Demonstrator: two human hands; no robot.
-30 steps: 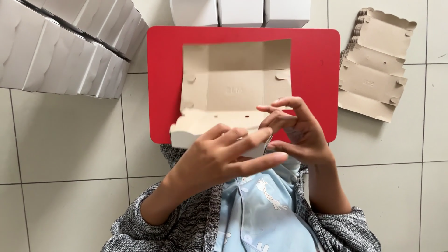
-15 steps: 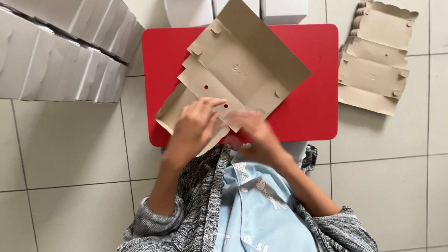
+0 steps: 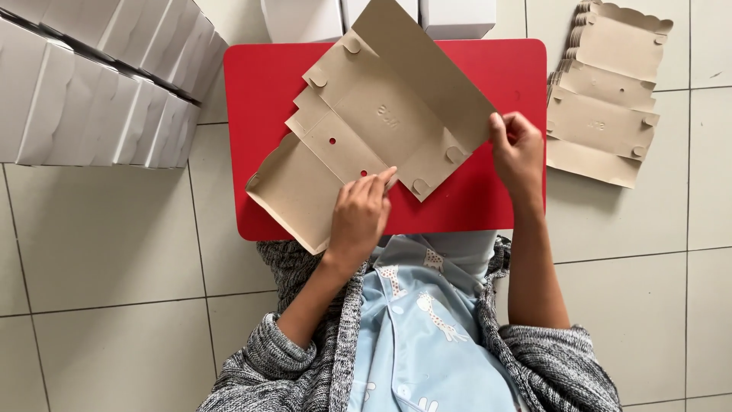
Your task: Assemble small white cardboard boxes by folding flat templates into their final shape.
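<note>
Off the surface's left edge, on the tiled floor, a row of folded white boxes stands packed side by side. On the red surface itself lies a flat brown cardboard blank, set askew so that one corner hangs past the near-left corner of the surface and the opposite end reaches beyond the far edge. The left hand rests on the blank near the surface's near edge, fingers spread and pressing flat on a crease rather than closed round anything. The right hand pinches the blank's right edge between thumb and fingers, close to the surface's right edge. More white boxes sit past the far edge, and a stack of unfolded blanks lies on the floor beyond the right edge. To my eye this is the opening of the folding: the sheet is still fully flat, being lined up. The next move would call for holding the crease down firmly while lifting a side panel squarely along its score line.
</note>
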